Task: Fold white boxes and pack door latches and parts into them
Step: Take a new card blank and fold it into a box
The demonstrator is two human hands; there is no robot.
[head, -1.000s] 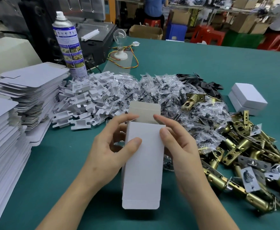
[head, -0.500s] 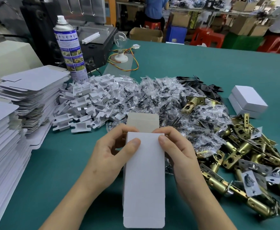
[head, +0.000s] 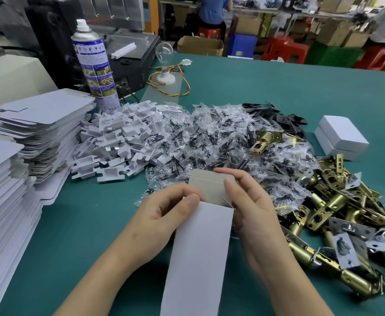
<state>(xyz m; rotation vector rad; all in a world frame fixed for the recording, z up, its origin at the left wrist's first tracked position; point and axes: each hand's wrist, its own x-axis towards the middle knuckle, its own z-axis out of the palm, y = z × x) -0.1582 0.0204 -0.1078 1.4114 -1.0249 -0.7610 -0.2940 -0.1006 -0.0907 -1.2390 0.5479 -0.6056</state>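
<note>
flat box blanks: lying in tall stacks well left of the white box.
spray can: standing upright left of and beyond the box, behind the blanks.
white plastic inserts: lying heaped left of and beyond the box.
left hand: gripping the box's upper left edge, thumb pressing on its white front, fingers curling behind.
white box: being held tilted over the green table, its grey flap standing open at the far end.
right hand: pinching the flap's right edge between thumb and forefinger, other fingers curling beside the box's right side.
bagged screws: lying piled just beyond the box.
black plates: lying beyond and right of the box.
brass latches: lying heaped right of the box.
closed white boxes: two, sitting stacked well right of and beyond the box.
</note>
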